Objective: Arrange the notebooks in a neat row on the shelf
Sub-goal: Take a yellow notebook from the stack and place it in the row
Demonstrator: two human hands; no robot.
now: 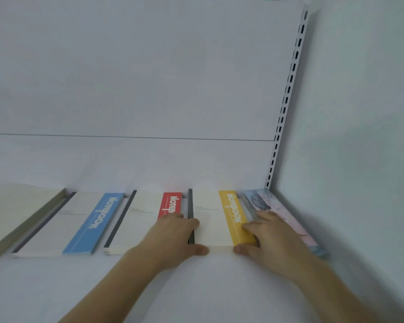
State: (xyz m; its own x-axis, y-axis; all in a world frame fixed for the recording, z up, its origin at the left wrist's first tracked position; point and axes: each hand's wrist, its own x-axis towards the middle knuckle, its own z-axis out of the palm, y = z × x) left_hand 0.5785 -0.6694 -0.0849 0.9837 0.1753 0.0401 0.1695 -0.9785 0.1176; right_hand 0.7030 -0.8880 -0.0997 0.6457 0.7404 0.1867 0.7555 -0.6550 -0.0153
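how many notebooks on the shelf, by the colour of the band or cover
Blue band notebook: 1
Red band notebook: 1
Yellow band notebook: 1, held at its sides by the left hand and the right hand
Olive cover notebook: 1
Pastel blue and pink cover notebook: 1
Total: 5

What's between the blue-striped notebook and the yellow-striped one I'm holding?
Head view: the red-striped notebook, partly under the left hand.

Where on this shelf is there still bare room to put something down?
The front strip of the shelf, before the notebooks, is bare around the forearms. The back row is crowded: yellow notebook, with both hands on it, sits close between the red one and the pastel one.
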